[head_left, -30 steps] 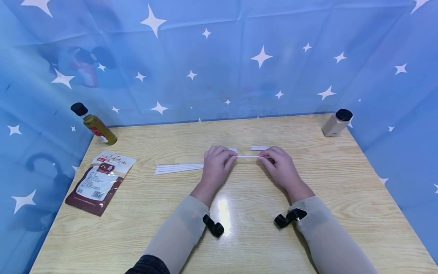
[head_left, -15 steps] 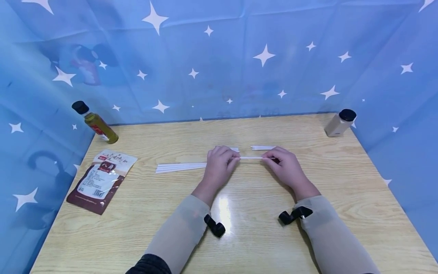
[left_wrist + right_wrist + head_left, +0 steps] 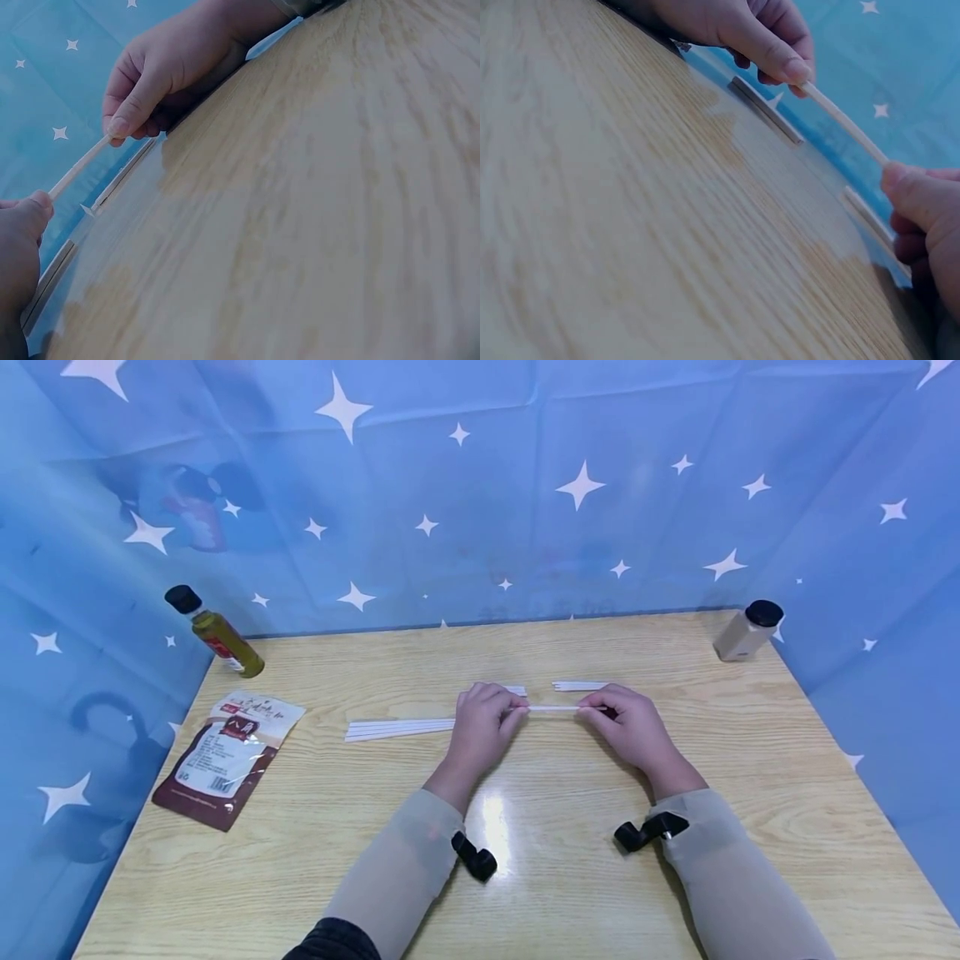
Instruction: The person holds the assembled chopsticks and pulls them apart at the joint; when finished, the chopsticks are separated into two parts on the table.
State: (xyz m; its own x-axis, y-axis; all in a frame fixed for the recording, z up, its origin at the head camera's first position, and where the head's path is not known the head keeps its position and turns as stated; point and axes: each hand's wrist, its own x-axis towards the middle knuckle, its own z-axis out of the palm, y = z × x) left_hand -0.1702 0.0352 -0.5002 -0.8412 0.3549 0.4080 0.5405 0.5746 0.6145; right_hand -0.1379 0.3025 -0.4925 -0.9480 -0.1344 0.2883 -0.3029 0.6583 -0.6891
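Observation:
A thin white strip stretches between my two hands just above the table. One end is pinched between thumb and fingers of my left hand; the other is pinched the same way by my right hand. The wrist views show this strip raised off the wood and slightly bent. A fan of several white strips lies on the table, partly behind my left hand. Beyond the hands lie shorter visible stretches of white strips, partly covered by my right hand.
An oil bottle with a black cap stands at the back left. In front of it lies a brown and white spice pouch. A black-lidded jar stands at the back right. A blue star-patterned cloth surrounds the table.
My right hand has moved slightly right, baring a little more of the held strip. Both hands keep their pinch. The head view has shifted slightly.

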